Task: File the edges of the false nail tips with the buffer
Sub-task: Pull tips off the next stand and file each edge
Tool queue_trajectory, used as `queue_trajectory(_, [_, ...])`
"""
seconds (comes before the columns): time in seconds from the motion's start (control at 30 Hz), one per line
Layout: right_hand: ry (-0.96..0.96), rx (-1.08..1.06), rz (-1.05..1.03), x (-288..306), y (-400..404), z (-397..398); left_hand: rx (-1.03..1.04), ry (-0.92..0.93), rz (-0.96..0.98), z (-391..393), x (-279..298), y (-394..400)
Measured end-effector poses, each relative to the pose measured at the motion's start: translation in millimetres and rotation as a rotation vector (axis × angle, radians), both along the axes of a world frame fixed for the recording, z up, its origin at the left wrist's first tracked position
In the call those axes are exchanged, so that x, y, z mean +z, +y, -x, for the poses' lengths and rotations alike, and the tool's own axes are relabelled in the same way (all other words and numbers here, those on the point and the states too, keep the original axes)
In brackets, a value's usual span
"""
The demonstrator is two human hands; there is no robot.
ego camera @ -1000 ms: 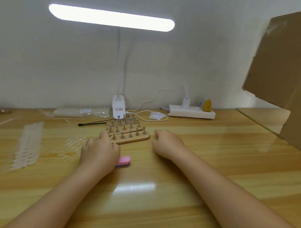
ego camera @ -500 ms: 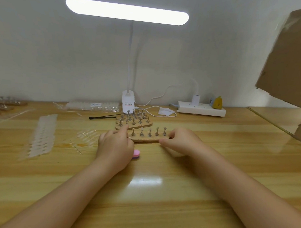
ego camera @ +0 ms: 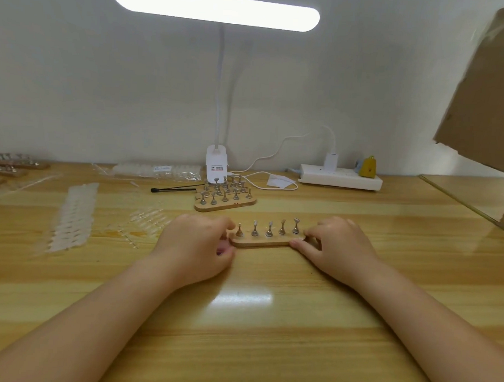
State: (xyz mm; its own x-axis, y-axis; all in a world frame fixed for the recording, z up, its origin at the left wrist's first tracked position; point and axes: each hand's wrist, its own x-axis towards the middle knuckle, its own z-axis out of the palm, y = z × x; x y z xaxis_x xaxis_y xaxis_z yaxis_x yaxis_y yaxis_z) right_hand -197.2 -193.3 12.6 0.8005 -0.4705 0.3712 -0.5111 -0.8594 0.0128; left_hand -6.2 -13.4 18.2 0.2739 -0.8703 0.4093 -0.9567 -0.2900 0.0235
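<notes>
White lamp base [ego camera: 216, 164] label, print unreadable

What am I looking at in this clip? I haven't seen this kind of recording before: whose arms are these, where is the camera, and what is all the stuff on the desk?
No machine here: a person wears a wide-angle camera on the head, so you look forward and down along their own bare arms. The left hand and right hand each grip one end of a small wooden stand carrying five metal pegs, which hold false nail tips for filing. A sliver of pink under the left hand is probably the buffer, mostly hidden. Behind lie more peg stands, a black-tipped tool, a lit desk lamp and a white power strip. To the left are clear strips of nail tips and a plastic packet. Cardboard leans in at the right. Everything rests on a wooden table.
</notes>
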Motion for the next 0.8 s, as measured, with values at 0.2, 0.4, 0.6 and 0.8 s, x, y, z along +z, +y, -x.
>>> queue_trajectory(0.2, [-0.061, 0.031, -0.069, -4, -6, 0, 0.445, 0.043, -0.030, -30, 11, 0])
queue_trajectory(0.4, [-0.096, 0.069, -0.090, -4, 1, -5, 0.786, 0.181, -0.370, -72, 16, 19])
queue_trajectory(0.6, [-0.123, 0.093, -0.070, -2, 10, -6, 0.700, 0.095, -0.328, -71, 15, 18])
queue_trajectory(0.8, [-0.249, 0.023, -0.120, 2, 19, -7, 0.711, 0.002, -0.248, -67, 14, 22])
